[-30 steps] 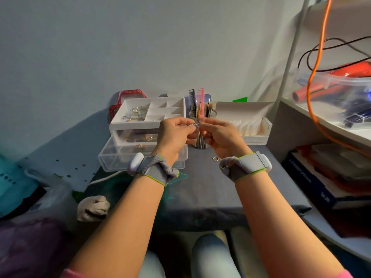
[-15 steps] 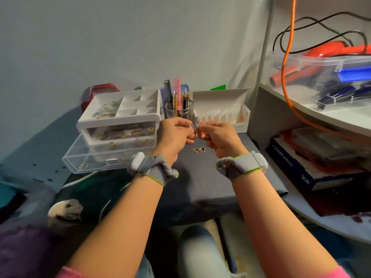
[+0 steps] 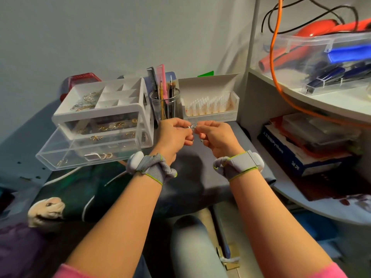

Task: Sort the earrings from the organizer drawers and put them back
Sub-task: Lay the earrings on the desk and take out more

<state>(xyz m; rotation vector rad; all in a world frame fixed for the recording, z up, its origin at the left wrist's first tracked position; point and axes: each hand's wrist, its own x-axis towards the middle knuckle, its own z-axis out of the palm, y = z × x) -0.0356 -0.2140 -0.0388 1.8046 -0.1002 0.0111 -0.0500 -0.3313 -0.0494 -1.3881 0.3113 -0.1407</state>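
Observation:
A small silver earring point(image 3: 192, 126) is pinched between my left hand point(image 3: 174, 133) and my right hand point(image 3: 215, 136), held above the grey cloth just right of the white organizer point(image 3: 140, 109). The organizer's top tray holds gold and silver earrings point(image 3: 86, 101) in its left compartment. Its upper clear drawer shows several gold earrings point(image 3: 112, 126). The bottom clear drawer point(image 3: 60, 157) is pulled out toward me with a few earrings inside. Small bits of jewellery peek out under both hands' curled fingers.
A clear cup of combs and brushes point(image 3: 165, 103) stands behind my hands. An open white box point(image 3: 210, 109) sits to its right. A shelf unit point(image 3: 301, 109) with books, an orange cable and a tool bin fills the right side. A plush toy point(image 3: 46, 209) lies lower left.
My head view has shifted right and down, so the organizer sits further left. Both hands stay together on the silver earring, lower over the cloth than one second ago.

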